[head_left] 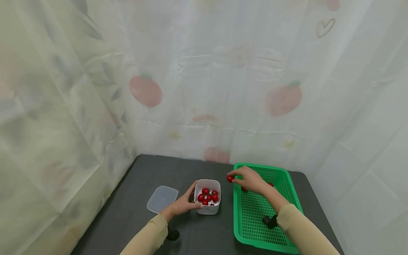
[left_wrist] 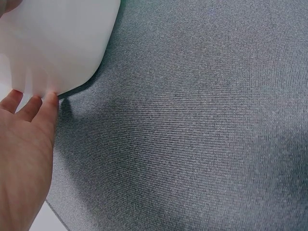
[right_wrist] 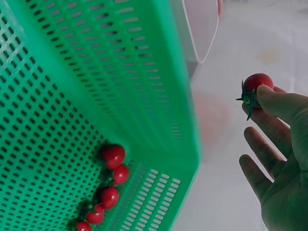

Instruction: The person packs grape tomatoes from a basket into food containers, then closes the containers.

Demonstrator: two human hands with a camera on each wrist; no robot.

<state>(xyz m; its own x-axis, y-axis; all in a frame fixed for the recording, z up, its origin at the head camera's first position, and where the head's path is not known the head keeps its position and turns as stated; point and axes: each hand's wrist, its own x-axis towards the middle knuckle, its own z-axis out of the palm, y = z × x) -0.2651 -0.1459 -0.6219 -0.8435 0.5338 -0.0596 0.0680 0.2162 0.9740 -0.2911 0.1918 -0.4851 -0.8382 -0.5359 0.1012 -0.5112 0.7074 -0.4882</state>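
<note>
My left hand [head_left: 183,204] grips a square white plastic container [head_left: 208,210], its fingers along the left side and the thumb at the front corner. Several red cherry tomatoes [head_left: 205,191] lie inside the container. Fingertips press the smooth container wall [left_wrist: 62,43] in the left wrist view. My right hand [head_left: 251,180] pinches one cherry tomato [right_wrist: 258,83] between thumb and index finger, above the basket's left rim. That tomato has a green star-shaped stem cap, and the other fingers spread apart. More cherry tomatoes [right_wrist: 109,197] sit in a corner of the green perforated basket [head_left: 251,226].
A translucent lid [head_left: 163,199] lies flat on the dark grey table [head_left: 127,219], left of the container. The basket stands on the right, partly hidden under my right forearm. Pale printed curtains [head_left: 204,92] rise behind the table and along both sides.
</note>
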